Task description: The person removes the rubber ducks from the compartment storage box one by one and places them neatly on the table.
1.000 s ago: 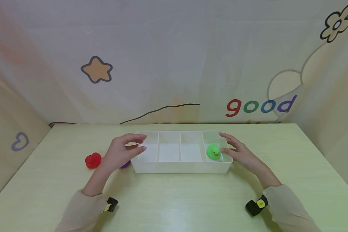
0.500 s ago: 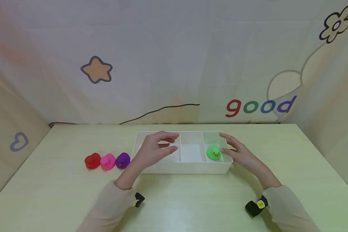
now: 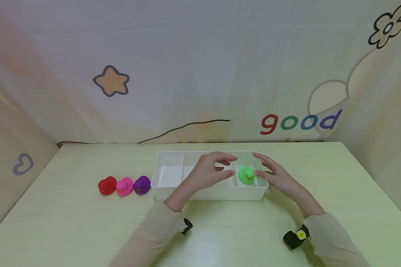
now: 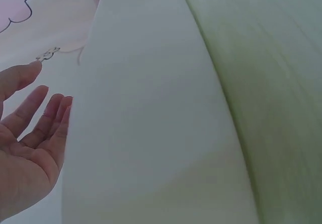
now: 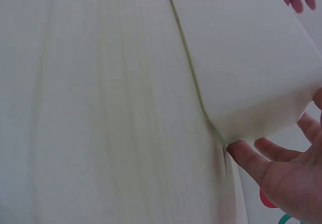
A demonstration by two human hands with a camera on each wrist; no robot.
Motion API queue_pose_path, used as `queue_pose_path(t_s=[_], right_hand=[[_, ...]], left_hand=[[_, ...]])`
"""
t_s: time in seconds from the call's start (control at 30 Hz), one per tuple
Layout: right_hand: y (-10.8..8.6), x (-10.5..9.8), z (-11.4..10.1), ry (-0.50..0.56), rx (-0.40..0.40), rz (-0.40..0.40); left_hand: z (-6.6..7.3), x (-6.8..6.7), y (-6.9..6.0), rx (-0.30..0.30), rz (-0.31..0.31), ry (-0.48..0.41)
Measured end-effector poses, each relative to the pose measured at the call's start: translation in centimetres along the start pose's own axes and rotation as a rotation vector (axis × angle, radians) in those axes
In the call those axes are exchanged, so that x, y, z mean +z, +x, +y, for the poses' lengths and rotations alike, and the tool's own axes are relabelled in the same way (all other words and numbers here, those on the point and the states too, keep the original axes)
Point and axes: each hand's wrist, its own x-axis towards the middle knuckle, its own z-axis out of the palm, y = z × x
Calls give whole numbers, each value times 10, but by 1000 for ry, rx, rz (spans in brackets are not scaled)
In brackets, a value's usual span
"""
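A white tray [image 3: 210, 193] with several compartments in a row stands on the table. In its rightmost compartment sits a green rubber duck [image 3: 246, 175]. My left hand [image 3: 214, 170] hovers above the tray just left of this duck, thumb and fingers apart with nothing between them. My right hand [image 3: 280, 180] is at the tray's right end, its thumb and index finger reaching over the rim beside the duck. In the right wrist view, other fingertips [image 5: 246, 158] lie close to the tray's end wall; whether they press on it, I cannot tell.
Left of the tray, a red duck [image 3: 107, 185], a pink duck [image 3: 124, 186] and a purple duck [image 3: 142, 185] stand in a row on the pale table [image 3: 237, 230]. A printed cloth [image 3: 187, 74] hangs behind the table's back edge.
From the tray's left end, my left hand has moved right across the compartments to near the green duck, uncovering the pink and purple ducks. My right hand has stayed in place.
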Motion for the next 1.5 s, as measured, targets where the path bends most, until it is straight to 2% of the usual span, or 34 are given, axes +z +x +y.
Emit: queue_pose_path(t_s=[0.23, 0.3, 0.53, 0.63, 0.77, 0.93, 1.33, 1.5], right_hand=[[1, 0, 2, -2, -19, -7], [0, 0, 2, 3, -27, -9], [0, 0, 3, 7, -46, -12], [0, 0, 2, 14, -49, -12], [1, 0, 2, 34, -53, -18], [1, 0, 3, 42, -56, -21], [0, 0, 1, 33, -39, -17], [-1, 0, 0, 32, -43, -21]], left_hand=[[0, 23, 17, -20, -67, 70], [0, 28, 22, -22, -83, 143], [0, 44, 34, -49, -134, 483], [0, 50, 37, -77, -146, 587], [0, 57, 42, -119, -160, 672], [1, 62, 46, -132, -172, 745], [7, 65, 48, -187, -189, 794], [7, 63, 46, -160, -178, 779]])
